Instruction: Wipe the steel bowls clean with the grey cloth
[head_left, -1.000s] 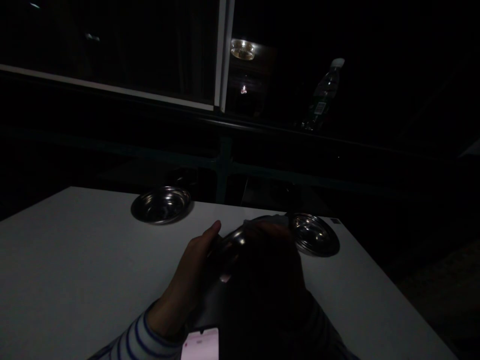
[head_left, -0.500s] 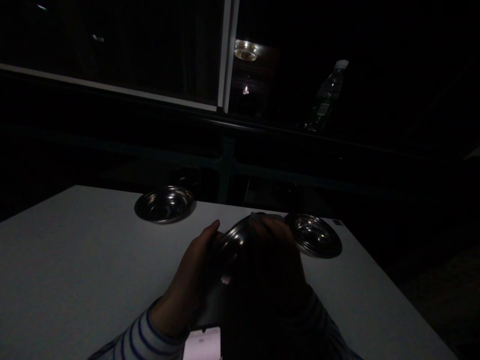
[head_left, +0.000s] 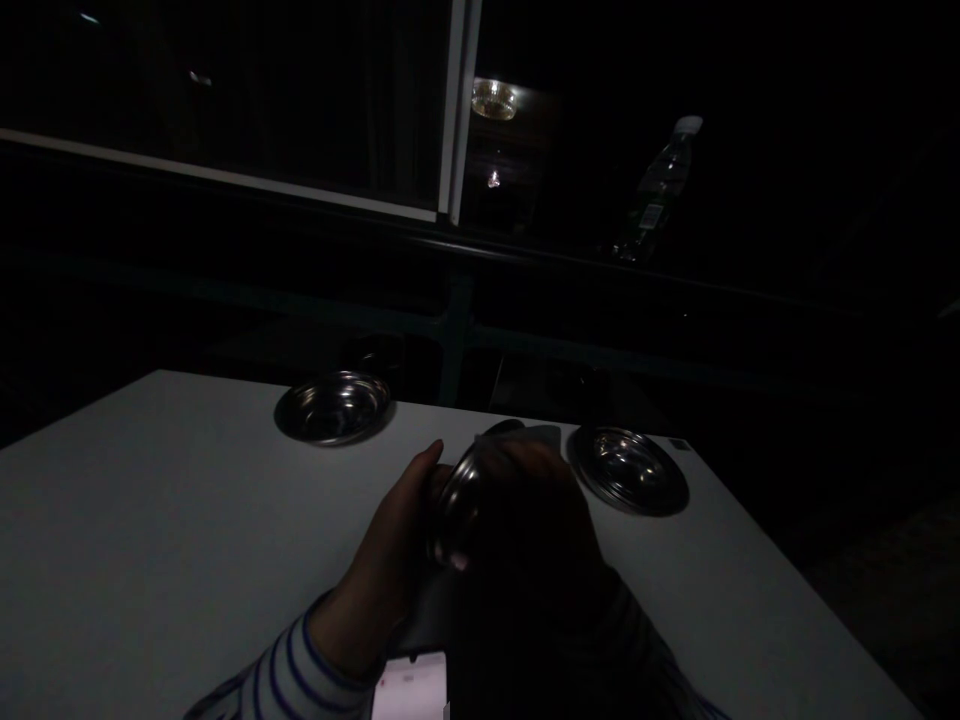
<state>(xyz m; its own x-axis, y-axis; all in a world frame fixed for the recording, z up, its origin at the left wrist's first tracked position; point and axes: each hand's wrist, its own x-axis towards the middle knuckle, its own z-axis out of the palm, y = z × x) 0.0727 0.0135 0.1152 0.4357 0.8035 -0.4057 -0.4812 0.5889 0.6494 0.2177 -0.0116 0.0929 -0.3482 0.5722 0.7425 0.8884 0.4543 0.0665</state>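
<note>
The scene is very dark. My left hand [head_left: 390, 550] grips the rim of a shiny steel plate [head_left: 457, 500], which is tilted up on edge above the white table [head_left: 150, 540]. My right hand [head_left: 540, 500] lies in deep shadow over the plate's far side, with a pale cloth [head_left: 536, 435] showing at its fingertips. Its fingers seem curled around the plate, but the dark hides them. A striped sleeve covers my left wrist.
A steel bowl [head_left: 334, 408] sits near the table's far edge on the left. Another steel plate [head_left: 628, 470] lies flat to the right. A lit phone screen [head_left: 411, 688] glows at the near edge. A water bottle [head_left: 660, 190] stands on a dark ledge behind.
The plate in my hands has tipped from nearly flat to steeply on edge. My right hand with the cloth has shifted slightly over it. My view drifted a little left.
</note>
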